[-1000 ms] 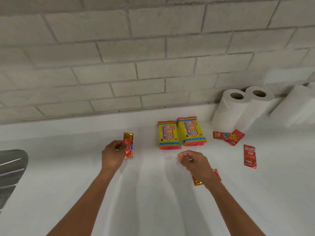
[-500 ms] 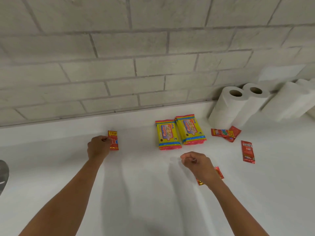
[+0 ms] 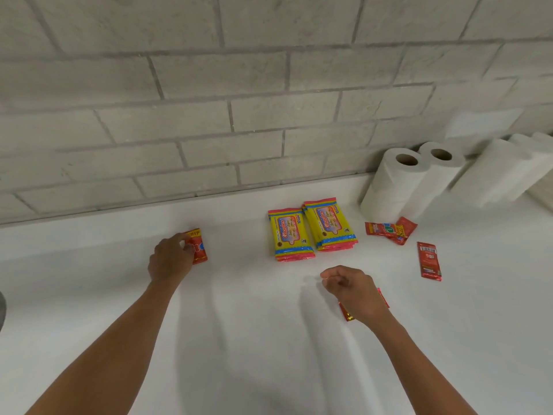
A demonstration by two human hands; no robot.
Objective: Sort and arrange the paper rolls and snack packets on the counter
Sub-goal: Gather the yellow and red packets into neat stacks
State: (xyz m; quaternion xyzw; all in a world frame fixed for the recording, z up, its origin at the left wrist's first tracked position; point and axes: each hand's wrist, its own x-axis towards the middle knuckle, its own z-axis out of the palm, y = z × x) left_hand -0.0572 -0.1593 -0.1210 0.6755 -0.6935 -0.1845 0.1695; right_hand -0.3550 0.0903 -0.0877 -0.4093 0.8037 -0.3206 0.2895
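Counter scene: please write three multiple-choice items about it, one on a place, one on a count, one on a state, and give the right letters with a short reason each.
1. Where do the yellow packets lie?
A. beside the wall, left of the paper rolls
B. on top of the rolls
C. under the right hand

2. How many yellow packet stacks lie side by side?
A. one
B. two
C. four

3. What does the left hand do?
A. hangs open in the air
B. holds a red sachet
C. grips a roll

Answers:
1 A, they lie on the counter left of the rolls.
2 B, two are side by side.
3 B, its fingers curl round the sachet.
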